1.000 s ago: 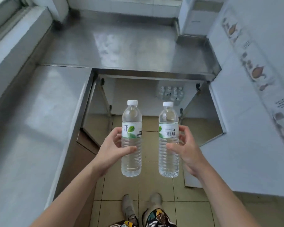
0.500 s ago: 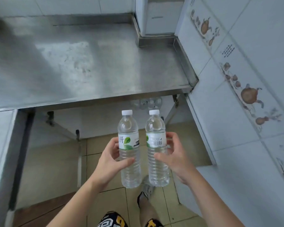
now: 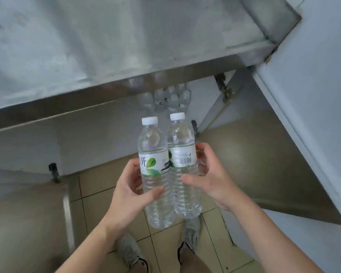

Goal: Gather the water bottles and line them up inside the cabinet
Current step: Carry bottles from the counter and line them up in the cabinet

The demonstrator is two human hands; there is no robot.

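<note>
My left hand (image 3: 129, 191) grips a clear water bottle (image 3: 153, 152) with a white cap and a green-leaf label. My right hand (image 3: 212, 177) grips a second, matching bottle (image 3: 182, 146) whose barcode faces me. Both bottles are upright and touch side by side in front of the open cabinet (image 3: 205, 99) under the steel counter. Deep inside the cabinet stand several bottles (image 3: 165, 99) in a cluster, their upper parts blurred and partly hidden by the counter edge.
The steel countertop (image 3: 106, 42) fills the top of the view, its front edge overhanging the cabinet. An open cabinet door (image 3: 274, 164) hangs at the right, another door (image 3: 28, 213) at the left. Tiled floor (image 3: 98, 186) and my shoes (image 3: 132, 253) lie below.
I have stepped closer to the cabinet and the view has tilted down. The two bottles have come together until they touch, and the stored bottles appear nearer.
</note>
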